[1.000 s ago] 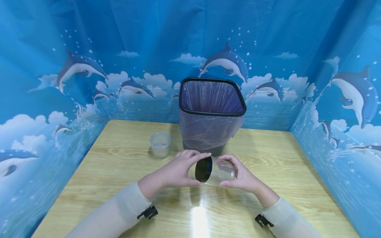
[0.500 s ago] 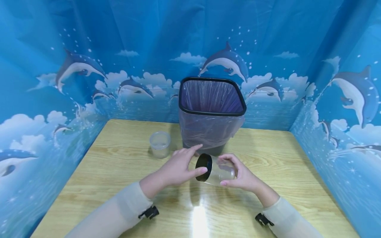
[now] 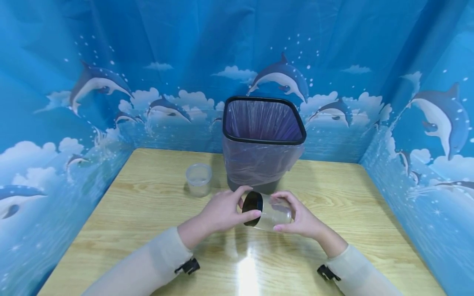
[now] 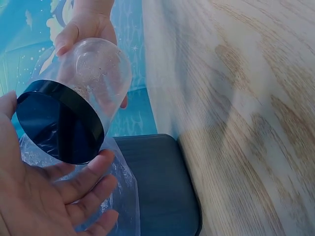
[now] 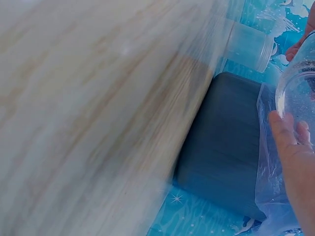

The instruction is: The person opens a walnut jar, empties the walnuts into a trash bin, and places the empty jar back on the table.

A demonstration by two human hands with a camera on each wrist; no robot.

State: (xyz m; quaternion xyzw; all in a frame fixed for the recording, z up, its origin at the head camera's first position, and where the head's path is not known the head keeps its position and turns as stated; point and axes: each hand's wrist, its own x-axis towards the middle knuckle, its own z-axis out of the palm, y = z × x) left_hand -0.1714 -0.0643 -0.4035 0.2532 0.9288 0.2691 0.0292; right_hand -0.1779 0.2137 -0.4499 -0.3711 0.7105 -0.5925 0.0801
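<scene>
A clear jar (image 3: 269, 213) lies on its side in the air above the table, with its black lid (image 3: 253, 209) facing left. My right hand (image 3: 304, 218) grips the base end of the jar, fingers and thumb curled round it. At the other end, my left hand (image 3: 224, 210) pinches the lid's rim between thumb and fingers. The left wrist view shows the lid (image 4: 59, 123) covering the jar's mouth, the thumb and a fingertip touching opposite edges. The jar (image 5: 300, 93) is partly cut off in the right wrist view.
Just behind the hands stands a dark trash bin (image 3: 263, 164) with a black rim and a purple liner. A clear plastic cup (image 3: 199, 181) stands to its left on the wooden table (image 3: 148, 197). A blue dolphin-print curtain (image 3: 207, 49) encloses the back and sides.
My left fingers loosened from the lid about half a second ago, spreading and turning, then closed back on its rim. The right hand and the jar have hardly moved.
</scene>
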